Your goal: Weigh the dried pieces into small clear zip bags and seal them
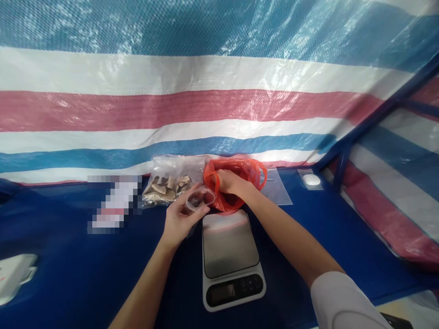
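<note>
My left hand (181, 212) is closed around a clear plastic bag (202, 198), whose mouth stands open toward the right. Beside it, a red plastic bag (219, 201) stands open at the back of the table. My right hand (228, 180) reaches into that red bag; its fingers are mostly hidden there, so I cannot see what they hold. Just in front of both hands lies a kitchen scale (231, 246) with a metal plate and a dark display at its near end. Behind my left hand rests a clear bag of brown and pale dried pieces (168, 187).
A flat clear bag (279, 187) lies right of the red bag. Farther right, a white rounded object (311, 179) sits on clear plastic. A white case (15, 276) is at the left edge. Striped sheeting (206, 107) hangs behind the blue table (85, 274); a blue frame bar (377, 107) slants at right.
</note>
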Tool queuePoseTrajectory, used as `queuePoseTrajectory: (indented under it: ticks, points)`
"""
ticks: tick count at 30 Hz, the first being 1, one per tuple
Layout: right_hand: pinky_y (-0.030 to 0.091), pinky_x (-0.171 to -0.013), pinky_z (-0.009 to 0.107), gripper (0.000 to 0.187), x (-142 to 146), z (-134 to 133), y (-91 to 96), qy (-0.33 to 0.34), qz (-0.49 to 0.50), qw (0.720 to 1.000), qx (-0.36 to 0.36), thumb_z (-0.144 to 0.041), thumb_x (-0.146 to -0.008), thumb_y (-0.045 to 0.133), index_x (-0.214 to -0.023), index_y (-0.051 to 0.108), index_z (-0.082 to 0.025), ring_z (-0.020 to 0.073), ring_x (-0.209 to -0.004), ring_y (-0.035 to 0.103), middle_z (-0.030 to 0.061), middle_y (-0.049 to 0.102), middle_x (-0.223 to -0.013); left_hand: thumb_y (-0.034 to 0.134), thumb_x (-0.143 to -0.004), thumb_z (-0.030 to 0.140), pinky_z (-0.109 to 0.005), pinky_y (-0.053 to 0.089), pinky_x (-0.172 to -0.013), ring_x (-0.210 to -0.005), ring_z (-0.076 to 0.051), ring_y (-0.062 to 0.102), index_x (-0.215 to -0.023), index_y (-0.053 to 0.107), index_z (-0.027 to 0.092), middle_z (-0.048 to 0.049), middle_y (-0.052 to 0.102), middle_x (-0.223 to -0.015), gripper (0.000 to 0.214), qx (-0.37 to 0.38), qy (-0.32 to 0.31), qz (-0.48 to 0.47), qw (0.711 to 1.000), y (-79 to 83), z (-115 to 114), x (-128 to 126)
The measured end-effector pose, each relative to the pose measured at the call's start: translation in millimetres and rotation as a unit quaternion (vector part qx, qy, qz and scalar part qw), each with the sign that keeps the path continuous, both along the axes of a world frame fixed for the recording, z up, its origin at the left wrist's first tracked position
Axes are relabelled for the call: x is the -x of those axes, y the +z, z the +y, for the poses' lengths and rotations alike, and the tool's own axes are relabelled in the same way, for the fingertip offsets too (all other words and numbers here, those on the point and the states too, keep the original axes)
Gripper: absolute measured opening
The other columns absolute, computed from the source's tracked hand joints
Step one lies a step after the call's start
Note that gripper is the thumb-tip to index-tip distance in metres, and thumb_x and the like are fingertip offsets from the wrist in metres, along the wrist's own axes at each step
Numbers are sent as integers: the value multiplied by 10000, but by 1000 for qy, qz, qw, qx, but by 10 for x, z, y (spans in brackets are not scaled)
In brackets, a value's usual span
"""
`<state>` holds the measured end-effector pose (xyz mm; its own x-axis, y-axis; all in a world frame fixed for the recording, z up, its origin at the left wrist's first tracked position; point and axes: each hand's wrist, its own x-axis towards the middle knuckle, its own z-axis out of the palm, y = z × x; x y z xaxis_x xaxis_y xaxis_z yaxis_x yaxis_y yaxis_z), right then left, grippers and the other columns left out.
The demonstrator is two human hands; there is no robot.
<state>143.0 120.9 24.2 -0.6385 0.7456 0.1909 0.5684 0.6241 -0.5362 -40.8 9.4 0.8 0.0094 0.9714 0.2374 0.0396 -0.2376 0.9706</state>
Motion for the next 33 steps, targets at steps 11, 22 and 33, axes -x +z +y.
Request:
queuePoseTrajectory:
  ticks: [11, 22, 33]
  points:
    - [367, -617, 280, 198, -251, -126, 88, -23, -44, 998, -41, -98, -876, 604, -705, 692, -146, 108, -610, 520, 37, 710, -718, 877, -663, 480, -487, 550, -1042, -1116, -323, 709, -1307, 665, 154, -147, 749, -1189, 752, -7, 8, 16, 1000, -2, -6, -12]
    - [496, -818, 291, 152, -596, -400, 351, -106, 35, 993, -26, -214, -877, 674, -956, 803, -218, 169, -841, 714, 28, 801, -937, 878, -659, 478, -461, 525, -1072, -1129, -308, 704, -1298, 671, 157, -141, 739, -1218, 744, -13, 0, 23, 1000, 2, -8, -57]
    - [541, -891, 327, 174, -416, -829, 753, -17, 142, 990, 18, -266, -872, 697, -1010, 802, -254, 187, -931, 731, 7, 794, -1031, 869, -681, 460, -444, 522, -1070, -1159, -297, 686, -1347, 644, 201, -128, 709, -1284, 749, -49, -26, 51, 997, -41, -39, -105]
